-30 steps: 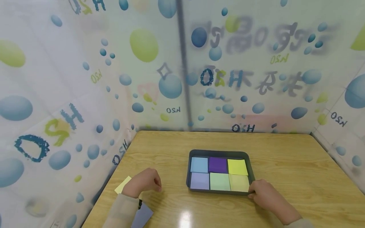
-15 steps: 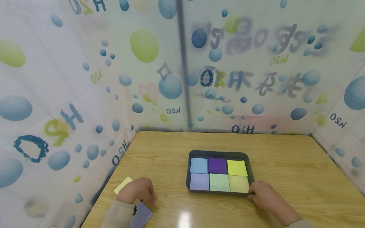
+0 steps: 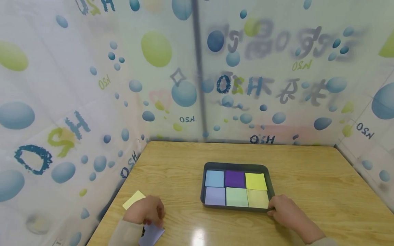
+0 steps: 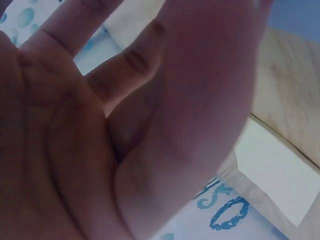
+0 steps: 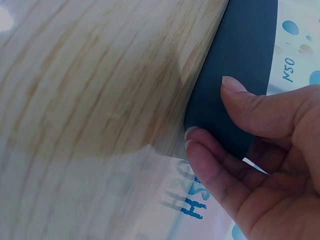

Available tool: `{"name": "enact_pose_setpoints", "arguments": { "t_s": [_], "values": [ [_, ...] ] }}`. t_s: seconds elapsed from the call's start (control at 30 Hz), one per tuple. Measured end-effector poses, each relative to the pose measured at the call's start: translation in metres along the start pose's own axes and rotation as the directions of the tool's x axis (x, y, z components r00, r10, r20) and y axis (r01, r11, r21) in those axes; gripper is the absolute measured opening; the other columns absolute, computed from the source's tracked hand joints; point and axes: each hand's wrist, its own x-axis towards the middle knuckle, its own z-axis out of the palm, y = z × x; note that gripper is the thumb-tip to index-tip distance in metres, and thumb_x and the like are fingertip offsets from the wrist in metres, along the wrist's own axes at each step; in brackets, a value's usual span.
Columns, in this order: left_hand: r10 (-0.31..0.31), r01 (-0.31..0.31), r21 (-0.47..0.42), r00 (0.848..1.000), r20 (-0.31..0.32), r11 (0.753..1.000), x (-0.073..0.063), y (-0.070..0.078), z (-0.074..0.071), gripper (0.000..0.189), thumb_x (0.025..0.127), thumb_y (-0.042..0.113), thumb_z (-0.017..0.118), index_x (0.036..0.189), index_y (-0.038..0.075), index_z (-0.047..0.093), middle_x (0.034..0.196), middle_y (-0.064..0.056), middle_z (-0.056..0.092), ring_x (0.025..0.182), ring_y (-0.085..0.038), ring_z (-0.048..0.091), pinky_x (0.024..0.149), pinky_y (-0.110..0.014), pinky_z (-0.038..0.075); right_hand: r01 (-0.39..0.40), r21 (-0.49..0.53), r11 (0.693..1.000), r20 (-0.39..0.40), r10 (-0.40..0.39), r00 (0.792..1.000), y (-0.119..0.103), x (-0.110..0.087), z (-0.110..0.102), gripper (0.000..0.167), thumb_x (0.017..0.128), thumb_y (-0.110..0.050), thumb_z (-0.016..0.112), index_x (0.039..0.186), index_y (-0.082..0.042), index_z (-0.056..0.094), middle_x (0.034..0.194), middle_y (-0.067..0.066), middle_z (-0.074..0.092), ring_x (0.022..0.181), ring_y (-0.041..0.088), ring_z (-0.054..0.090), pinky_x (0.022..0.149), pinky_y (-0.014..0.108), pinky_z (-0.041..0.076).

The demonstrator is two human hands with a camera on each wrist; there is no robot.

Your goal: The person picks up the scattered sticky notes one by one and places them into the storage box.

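Note:
My left hand (image 3: 144,210) is low over a lavender paper square (image 3: 152,235) at the front left of the table, fingertips right at its upper edge. Its fingers point down, loosely bent; the thumb blocks much of the left wrist view. Behind that hand, partly covered, lies a pale yellow paper square (image 3: 134,199). My right hand (image 3: 286,211) grips the near right corner of a dark grey tray (image 5: 240,45), thumb on the outer wall and fingers bent round the corner. Inside the tray, two rows of coloured squares lie flat, including a purple one (image 3: 235,179) and a mint green one (image 3: 236,197).
The wooden table (image 3: 311,171) reaches back to a curtain (image 3: 274,68) printed with blue and green dots, which also hangs along the left and right sides. A bright light reflection shows on the tabletop near the front.
My left hand has moved down and to the left, from bare tabletop to over the lavender square. The right hand and the tray have stayed in place.

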Motion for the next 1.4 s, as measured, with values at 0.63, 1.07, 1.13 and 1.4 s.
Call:
{"name": "enact_pose_setpoints", "arguments": {
  "t_s": [0.63,1.07,1.13,1.4],
  "values": [
    [0.138,-0.139,-0.028,0.99,-0.034,0.99,-0.001,-0.014,0.011,0.032,0.059,-0.001,0.091,0.063,0.01,0.062,0.059,0.003,0.053,0.052,-0.013,0.045,0.048,-0.028,0.035,-0.019,0.021,1.0,0.015,0.019,1.0,-0.001,-0.002,-0.001,0.015,0.078,-0.005,0.082,0.071,-0.013,0.071,0.073,-0.003,0.066,0.068,0.011,0.055,0.062,0.033,0.05],
    [0.109,-0.072,0.227,0.982,-0.155,0.971,0.002,-0.005,0.009,0.033,0.064,-0.002,0.084,0.058,0.018,0.058,0.063,0.008,0.054,0.058,-0.012,0.049,0.055,-0.029,0.038,0.001,0.012,1.0,-0.002,-0.001,1.0,-0.002,-0.001,-0.001,0.017,0.078,-0.006,0.082,0.069,-0.014,0.071,0.072,-0.005,0.064,0.067,0.009,0.053,0.061,0.03,0.048],
    [0.104,-0.056,0.263,0.979,-0.174,0.963,0.002,-0.003,0.007,0.034,0.063,0.001,0.084,0.058,0.02,0.057,0.064,0.008,0.054,0.058,-0.012,0.048,0.055,-0.029,0.038,-0.001,0.011,1.0,-0.003,0.001,1.0,-0.002,-0.001,-0.002,0.017,0.077,-0.006,0.082,0.069,-0.014,0.07,0.072,-0.005,0.064,0.067,0.009,0.053,0.061,0.03,0.048],
    [0.112,-0.068,0.262,0.981,-0.156,0.963,0.005,0.002,-0.001,0.033,0.069,0.003,0.085,0.061,0.019,0.057,0.067,0.006,0.055,0.061,-0.013,0.049,0.055,-0.03,0.038,-0.005,0.016,1.0,-0.006,0.005,1.0,-0.002,-0.002,-0.001,0.018,0.078,-0.005,0.082,0.069,-0.014,0.069,0.071,-0.005,0.063,0.068,0.01,0.053,0.062,0.031,0.048]
  ]
}}
